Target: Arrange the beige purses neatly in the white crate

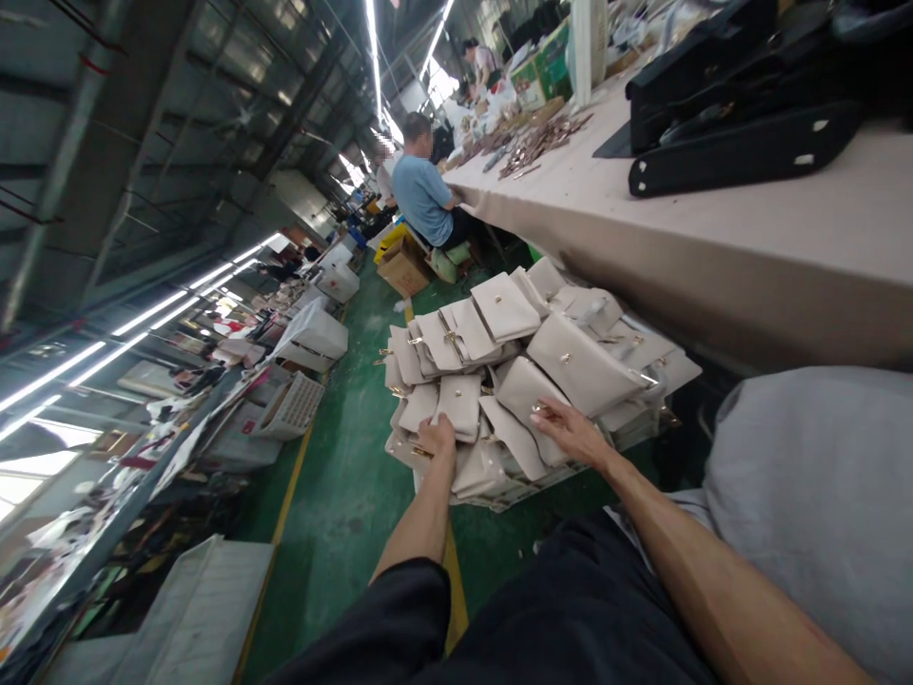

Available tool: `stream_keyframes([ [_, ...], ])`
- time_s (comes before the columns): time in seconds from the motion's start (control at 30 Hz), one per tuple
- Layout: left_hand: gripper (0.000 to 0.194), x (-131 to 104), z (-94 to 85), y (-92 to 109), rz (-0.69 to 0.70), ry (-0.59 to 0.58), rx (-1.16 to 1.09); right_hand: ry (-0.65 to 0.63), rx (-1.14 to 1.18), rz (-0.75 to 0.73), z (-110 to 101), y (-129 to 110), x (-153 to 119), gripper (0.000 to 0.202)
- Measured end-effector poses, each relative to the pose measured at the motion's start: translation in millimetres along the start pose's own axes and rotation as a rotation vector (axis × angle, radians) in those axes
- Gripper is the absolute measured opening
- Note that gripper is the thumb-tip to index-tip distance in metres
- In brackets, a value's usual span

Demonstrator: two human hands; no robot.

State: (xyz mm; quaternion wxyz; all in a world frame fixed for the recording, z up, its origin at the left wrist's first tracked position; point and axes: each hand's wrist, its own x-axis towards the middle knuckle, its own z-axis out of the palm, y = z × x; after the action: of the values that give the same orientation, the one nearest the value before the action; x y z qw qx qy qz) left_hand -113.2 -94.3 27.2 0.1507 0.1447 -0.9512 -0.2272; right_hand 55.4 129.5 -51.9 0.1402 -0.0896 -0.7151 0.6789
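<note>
A heap of cream bags with gold clasps fills a pale crate on the green floor in front of me. My left hand is at the near left of the heap, against a small bag; its fingers are partly hidden and their grip is unclear. Farther right, my right hand reaches over another cream bag, thumb and fingers close together near its gold clasp. Whether it grips the bag is too small to tell. A larger bag lies just beyond it.
A cloth-covered table with black bag parts runs along the right. A person in blue sits ahead beside a cardboard box. White crates line the left. A grey covered bulk stands near my right arm.
</note>
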Motion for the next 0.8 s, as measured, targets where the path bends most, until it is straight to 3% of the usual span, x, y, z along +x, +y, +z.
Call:
stream_keyframes([
  [0.1, 0.026, 14, 3.5, 19, 0.005, -0.042, -0.029, 0.004, -0.014, -0.011, 0, -2, 0, 0.067],
  [0.23, 0.036, 14, -18.1, 23, 0.075, -0.107, -0.037, 0.0, 0.007, -0.007, 0, -7, 1, 0.064],
  [0.33, 0.05, -19, -37.2, 9, 0.109, -0.11, -0.022, 0.023, 0.02, -0.019, 1, -10, 0, 0.062],
  [0.43, 0.038, -80, -42.6, -14, 0.141, -0.175, -0.041, 0.084, -0.003, -0.06, 1, -12, 1, 0.054],
  [0.5, 0.034, -126, -34.0, -28, 0.123, -0.354, -0.096, 0.143, -0.061, -0.104, 0, -10, 1, 0.048],
  [0.57, 0.038, -163, -16.1, -35, -0.272, -0.783, -0.355, 0.202, -0.167, -0.166, -3, -6, 1, 0.044],
  [0.6, 0.042, -175, -4.8, -35, -0.362, -0.859, -0.396, 0.219, -0.228, -0.198, -5, -4, 0, 0.043],
  [0.67, 0.047, -187, 18.6, -29, -0.495, -0.949, -0.494, 0.221, -0.356, -0.251, -10, 0, 0, 0.046],
  [0.8, 0.049, -181, 53.7, -8, -0.563, -0.99, -0.745, 0.217, -0.652, -0.337, -19, -2, -3, 0.058],
])
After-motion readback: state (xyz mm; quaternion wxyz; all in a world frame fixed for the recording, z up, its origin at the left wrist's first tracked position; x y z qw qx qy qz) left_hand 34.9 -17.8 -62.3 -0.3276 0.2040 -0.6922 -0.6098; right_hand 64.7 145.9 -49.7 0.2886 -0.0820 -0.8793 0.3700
